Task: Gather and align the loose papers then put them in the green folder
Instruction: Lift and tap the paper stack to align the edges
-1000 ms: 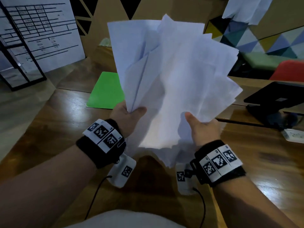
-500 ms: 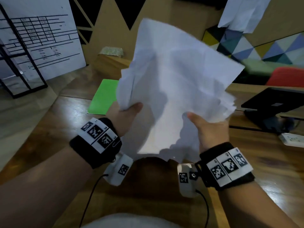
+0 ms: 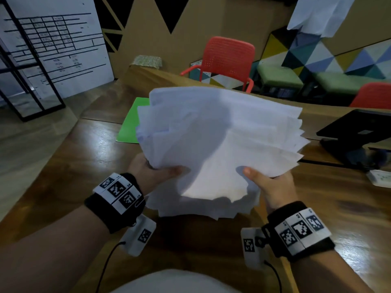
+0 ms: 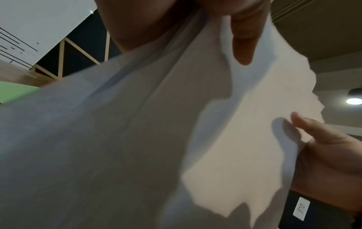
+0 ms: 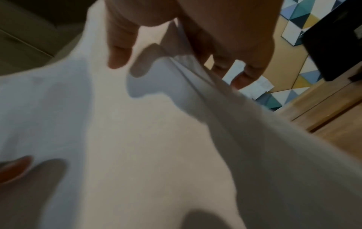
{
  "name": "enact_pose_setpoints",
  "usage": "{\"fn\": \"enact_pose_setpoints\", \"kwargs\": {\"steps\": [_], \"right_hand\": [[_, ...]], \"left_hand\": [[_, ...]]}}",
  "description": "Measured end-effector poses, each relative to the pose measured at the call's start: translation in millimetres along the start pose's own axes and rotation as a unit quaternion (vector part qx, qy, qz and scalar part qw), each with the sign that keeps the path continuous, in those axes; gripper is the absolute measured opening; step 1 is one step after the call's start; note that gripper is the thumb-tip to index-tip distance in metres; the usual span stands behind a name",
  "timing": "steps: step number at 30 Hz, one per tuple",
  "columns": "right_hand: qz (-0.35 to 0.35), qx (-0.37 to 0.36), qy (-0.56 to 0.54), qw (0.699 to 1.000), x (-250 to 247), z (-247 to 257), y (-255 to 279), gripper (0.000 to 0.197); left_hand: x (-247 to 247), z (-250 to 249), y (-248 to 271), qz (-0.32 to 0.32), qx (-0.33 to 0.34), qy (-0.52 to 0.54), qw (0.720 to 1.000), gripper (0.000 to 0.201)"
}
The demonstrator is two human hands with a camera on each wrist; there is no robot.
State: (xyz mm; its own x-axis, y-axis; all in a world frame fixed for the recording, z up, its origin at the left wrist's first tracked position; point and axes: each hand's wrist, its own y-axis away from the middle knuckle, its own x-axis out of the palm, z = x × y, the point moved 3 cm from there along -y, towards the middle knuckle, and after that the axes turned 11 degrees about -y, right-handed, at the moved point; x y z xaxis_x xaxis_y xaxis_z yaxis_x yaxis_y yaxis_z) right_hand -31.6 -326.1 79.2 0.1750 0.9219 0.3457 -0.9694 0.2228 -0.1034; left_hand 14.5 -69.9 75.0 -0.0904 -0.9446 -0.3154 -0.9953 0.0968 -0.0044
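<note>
While both my hands pinch the fanned paper stack [image 3: 220, 144] above the desk [image 3: 63, 166], left hand [image 3: 152, 172] and right hand [image 3: 273, 187] gripping its near edge, the green folder [image 3: 131, 121] lies beyond it, ahead-left, nearer my left hand.

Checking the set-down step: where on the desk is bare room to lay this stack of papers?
Bare wood lies left of the left hand, in front of the green folder, and right of the right hand, up to the white item at the edge. The far right is crowded by the black device. Both hands grip the papers, hiding the middle.
</note>
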Motion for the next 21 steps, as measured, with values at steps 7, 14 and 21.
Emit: {"fn": "enact_pose_setpoints", "kwargs": {"steps": [7,14,21], "right_hand": [[0.025,0.078,0.013,0.997,0,1,-14,0.034],[-0.014,-0.018,-0.066,0.998,25,17,-10,0.061],[0.006,-0.017,-0.045,0.999,20,6,-11,0.07]], "left_hand": [[0,-23,-7,0.047,0.067,-0.059,0.995,0.07],[-13,-40,-14,-0.078,0.1,-0.036,0.991,0.029],[-12,-7,-18,-0.032,0.045,-0.051,0.997,0.043]]}}
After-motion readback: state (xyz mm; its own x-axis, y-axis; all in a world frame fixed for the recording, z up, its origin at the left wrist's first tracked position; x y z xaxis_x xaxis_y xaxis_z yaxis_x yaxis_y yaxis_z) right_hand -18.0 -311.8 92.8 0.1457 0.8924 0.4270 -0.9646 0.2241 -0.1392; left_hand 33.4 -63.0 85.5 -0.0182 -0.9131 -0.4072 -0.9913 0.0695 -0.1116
